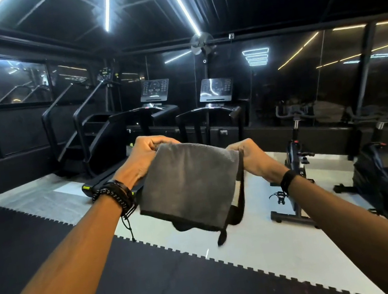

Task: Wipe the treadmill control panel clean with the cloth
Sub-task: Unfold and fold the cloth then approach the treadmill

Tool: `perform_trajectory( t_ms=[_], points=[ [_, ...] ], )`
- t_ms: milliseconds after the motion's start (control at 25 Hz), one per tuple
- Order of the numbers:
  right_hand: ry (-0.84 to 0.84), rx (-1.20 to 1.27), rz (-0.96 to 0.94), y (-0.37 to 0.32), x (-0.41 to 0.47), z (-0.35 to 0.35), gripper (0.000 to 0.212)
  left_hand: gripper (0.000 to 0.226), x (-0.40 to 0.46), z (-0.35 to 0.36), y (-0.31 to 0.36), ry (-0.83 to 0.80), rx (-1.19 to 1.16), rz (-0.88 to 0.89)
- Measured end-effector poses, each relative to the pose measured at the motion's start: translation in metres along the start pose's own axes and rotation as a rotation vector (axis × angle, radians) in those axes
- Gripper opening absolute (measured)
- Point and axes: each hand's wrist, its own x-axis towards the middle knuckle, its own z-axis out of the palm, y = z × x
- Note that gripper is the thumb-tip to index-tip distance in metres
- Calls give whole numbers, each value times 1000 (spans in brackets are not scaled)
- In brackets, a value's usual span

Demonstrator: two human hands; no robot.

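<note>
A grey folded cloth (189, 186) hangs in front of me at chest height, its dark-edged lower corners dangling. My left hand (141, 160) grips its upper left corner and my right hand (251, 156) pinches its upper right corner, so the cloth is stretched between them. Two treadmills stand across the room against the glass wall. The left one carries a control panel (154, 90) with lit buttons, and the right one a glossy control panel (216, 89). Both panels are well beyond my hands.
A black stair climber (82, 129) stands left of the treadmills. Spin bikes (295, 163) and a dark bag (383, 179) occupy the right side. Black puzzle floor mats (35, 232) cover the near left floor, with a light floor strip (268, 244) leading toward the treadmills.
</note>
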Motion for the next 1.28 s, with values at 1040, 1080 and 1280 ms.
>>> perform_trajectory(
  t_ms=[1040,1080,1280],
  points=[
    [-129,259,162,49,140,58,42,57,71,-103,-84,-237,376,-196],
    [-158,156,155,59,154,61,43,55,82,-101,-95,-284,413,-212],
    [-221,55,203,117,234,59,33,47,164,-101,-165,-250,461,-273]
  ],
)
